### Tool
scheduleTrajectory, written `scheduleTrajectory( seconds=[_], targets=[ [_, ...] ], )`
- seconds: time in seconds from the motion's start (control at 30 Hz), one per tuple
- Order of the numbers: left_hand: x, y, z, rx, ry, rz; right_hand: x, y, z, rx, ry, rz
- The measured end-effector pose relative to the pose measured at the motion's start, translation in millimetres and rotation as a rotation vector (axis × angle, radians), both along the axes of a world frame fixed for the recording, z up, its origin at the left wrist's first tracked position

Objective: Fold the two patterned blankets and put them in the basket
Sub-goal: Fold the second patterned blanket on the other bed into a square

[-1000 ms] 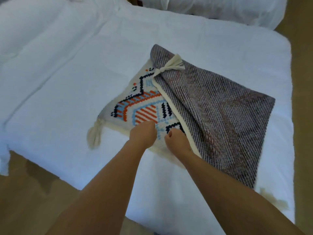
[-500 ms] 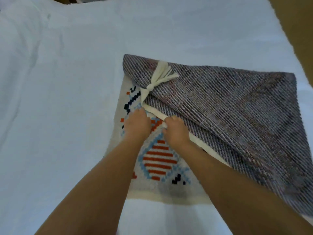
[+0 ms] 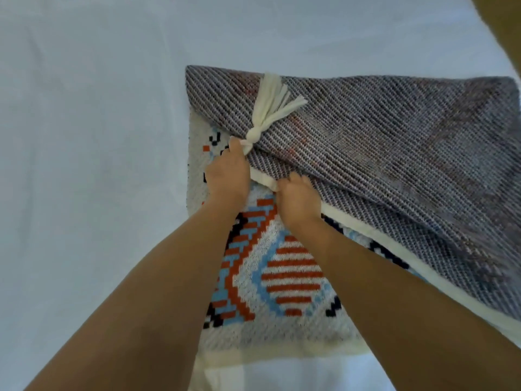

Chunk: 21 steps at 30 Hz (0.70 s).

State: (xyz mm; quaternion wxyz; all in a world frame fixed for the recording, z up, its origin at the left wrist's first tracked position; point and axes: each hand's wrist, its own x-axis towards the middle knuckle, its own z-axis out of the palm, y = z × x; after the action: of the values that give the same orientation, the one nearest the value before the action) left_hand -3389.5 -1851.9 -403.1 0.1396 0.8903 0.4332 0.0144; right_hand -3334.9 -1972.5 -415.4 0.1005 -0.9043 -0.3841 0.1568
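Note:
One patterned blanket (image 3: 284, 277) lies on the white bed, its orange, blue and black pattern facing up. A corner flap (image 3: 380, 153) is folded over it, showing the grey woven underside, with a cream tassel (image 3: 270, 108) lying on top. My left hand (image 3: 228, 176) grips the flap's corner just below the tassel's knot. My right hand (image 3: 298, 198) pinches the cream edge of the same flap, a little to the right. Both forearms cover part of the pattern. No second blanket or basket is in view.
The white bed sheet (image 3: 98, 136) fills the left and top of the view. A strip of tan floor (image 3: 504, 29) shows at the top right corner.
The view has moved closer over the blanket. Both hands slid up from the patterned face to the folded flap's edge, the left one reaching the tassel knot.

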Motion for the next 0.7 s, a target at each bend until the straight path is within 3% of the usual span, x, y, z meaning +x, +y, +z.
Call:
scheduleTrajectory(
  seconds=[0.1, 0.33, 0.7],
  targets=[
    [-17.9, -0.8, 18.1, 0.01, -0.065, 0.009, -1.0, 3.1, 13.2, -0.016, -0.013, 0.03],
    [-90.9, -47.0, 50.7, 0.049, -0.028, 0.1, -51.5, -46.4, 56.1, 0.096, 0.059, 0.233],
    [-239.7, -176.6, 54.5, -0.147, -0.003, 0.52, -154.8, -136.8, 72.9, 0.04, 0.145, 0.609]
  ],
)
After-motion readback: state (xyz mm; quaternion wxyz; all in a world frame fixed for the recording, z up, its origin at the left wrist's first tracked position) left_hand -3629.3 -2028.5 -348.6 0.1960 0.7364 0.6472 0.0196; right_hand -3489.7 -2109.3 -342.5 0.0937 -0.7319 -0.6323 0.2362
